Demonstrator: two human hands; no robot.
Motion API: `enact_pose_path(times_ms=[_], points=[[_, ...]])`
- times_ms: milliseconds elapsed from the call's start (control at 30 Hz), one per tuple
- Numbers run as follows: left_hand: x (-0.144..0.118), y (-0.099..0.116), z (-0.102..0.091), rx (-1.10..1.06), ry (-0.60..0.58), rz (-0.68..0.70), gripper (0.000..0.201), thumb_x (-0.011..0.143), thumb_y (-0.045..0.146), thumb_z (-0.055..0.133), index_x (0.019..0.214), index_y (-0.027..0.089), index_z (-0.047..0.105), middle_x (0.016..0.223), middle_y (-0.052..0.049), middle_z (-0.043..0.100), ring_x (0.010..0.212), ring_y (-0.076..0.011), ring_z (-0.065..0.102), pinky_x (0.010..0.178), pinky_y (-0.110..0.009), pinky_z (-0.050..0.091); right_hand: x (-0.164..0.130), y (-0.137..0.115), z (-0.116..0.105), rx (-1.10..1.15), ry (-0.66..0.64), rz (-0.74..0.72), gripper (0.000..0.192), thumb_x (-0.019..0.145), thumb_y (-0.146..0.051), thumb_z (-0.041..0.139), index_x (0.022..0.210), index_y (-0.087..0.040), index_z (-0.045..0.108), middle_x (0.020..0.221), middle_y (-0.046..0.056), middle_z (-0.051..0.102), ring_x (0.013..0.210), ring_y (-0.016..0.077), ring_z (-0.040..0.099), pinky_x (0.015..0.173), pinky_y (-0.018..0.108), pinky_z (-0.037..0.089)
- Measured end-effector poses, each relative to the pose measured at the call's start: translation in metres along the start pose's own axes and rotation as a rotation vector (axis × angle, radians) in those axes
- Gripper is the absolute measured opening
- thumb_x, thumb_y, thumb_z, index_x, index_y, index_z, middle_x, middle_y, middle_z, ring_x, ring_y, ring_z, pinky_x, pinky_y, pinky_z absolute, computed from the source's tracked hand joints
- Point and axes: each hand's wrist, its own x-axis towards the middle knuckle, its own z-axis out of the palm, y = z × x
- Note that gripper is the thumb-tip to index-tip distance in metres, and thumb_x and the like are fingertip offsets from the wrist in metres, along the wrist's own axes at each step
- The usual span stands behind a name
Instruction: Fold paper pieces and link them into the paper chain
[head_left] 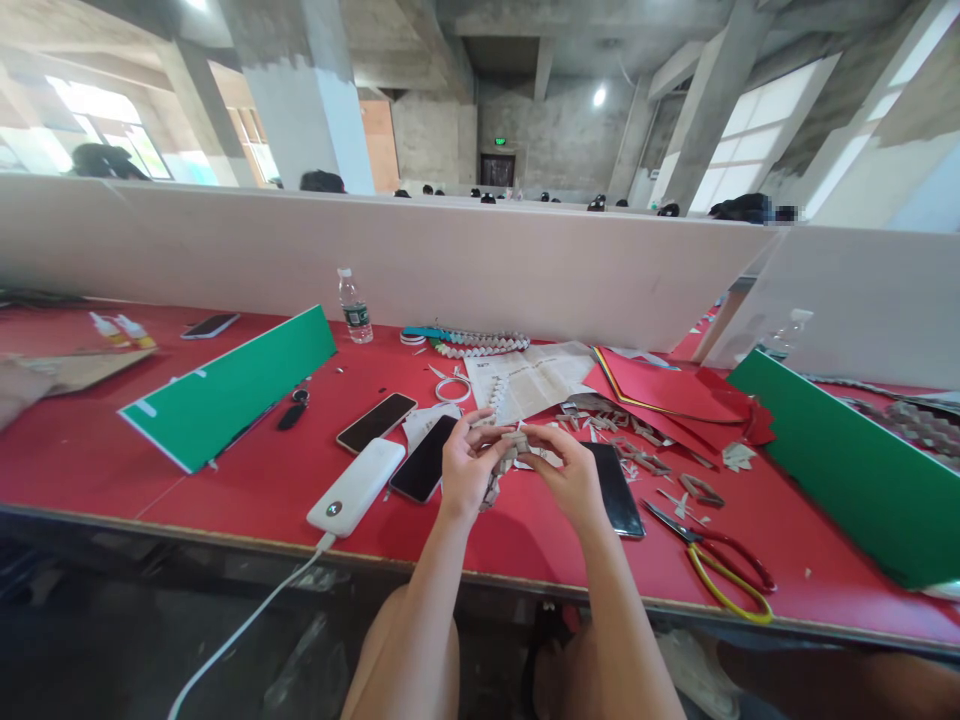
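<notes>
We see only part of the folded strip (514, 447), probably paper, because the left hand (466, 468) and the right hand (568, 468) cover much of it. The left hand hides one edge of the black phone (424, 462), and the right hand hides part of the dark slab (619, 495). Another person's hand (21, 390) is blurred and cut off at the left edge. The white cable (251, 622) runs out of view below, and the lettering on the printed sheet (536, 378) is too small for us.
</notes>
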Motion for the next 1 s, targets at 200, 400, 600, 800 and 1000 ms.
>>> enact_pose_path(times_ms=[200,400,600,800,1000], points=[[-0.003,-0.001,-0.001,0.096,-0.023,0.08,0.037,0.068,0.022,0.068,0.1,0.017,0.051,0.085,-0.005,0.068,0.079,-0.0173,0.065,0.073,-0.029,0.051,-0.001,-0.002,0.001,0.062,-0.025,0.035,0.025,0.071,-0.023,0.065,0.096,-0.02,0.061,0.09,0.004,0.064,0.085,0.0181,0.059,0.081,0.033,0.048],[-0.006,-0.002,-0.001,0.199,-0.09,0.163,0.029,0.073,0.022,0.063,0.1,0.017,0.054,0.089,-0.006,0.065,0.086,-0.0182,0.064,0.08,-0.031,0.05,-0.002,-0.005,-0.001,0.107,-0.081,0.065,0.034,0.073,-0.018,0.059,0.107,-0.021,0.058,0.096,0.005,0.062,0.087,0.0177,0.059,0.081,0.033,0.048],[-0.004,0.0,-0.005,0.124,-0.063,0.152,0.035,0.071,0.021,0.064,0.103,0.018,0.05,0.087,-0.005,0.064,0.081,-0.0166,0.064,0.074,-0.029,0.052,-0.002,-0.008,-0.006,0.077,-0.107,0.02,0.033,0.075,-0.017,0.055,0.107,-0.024,0.061,0.098,0.005,0.063,0.087,0.0179,0.058,0.081,0.034,0.047],[-0.006,0.001,-0.007,0.199,-0.11,0.182,0.03,0.072,0.02,0.063,0.1,0.018,0.052,0.082,-0.002,0.062,0.08,-0.0155,0.063,0.077,-0.029,0.051,-0.002,-0.007,-0.005,0.186,-0.104,0.097,0.024,0.08,-0.029,0.054,0.1,-0.02,0.064,0.095,0.006,0.065,0.088,0.0195,0.059,0.078,0.032,0.048],[-0.01,-0.003,-0.008,0.428,-0.223,0.258,0.03,0.076,0.018,0.058,0.105,0.021,0.056,0.085,-0.003,0.062,0.08,-0.0151,0.062,0.081,-0.031,0.05,-0.001,-0.005,-0.011,0.088,-0.119,0.194,0.023,0.081,-0.036,0.052,0.084,-0.018,0.066,0.077,0.004,0.066,0.074,0.0175,0.059,0.069,0.028,0.047]])
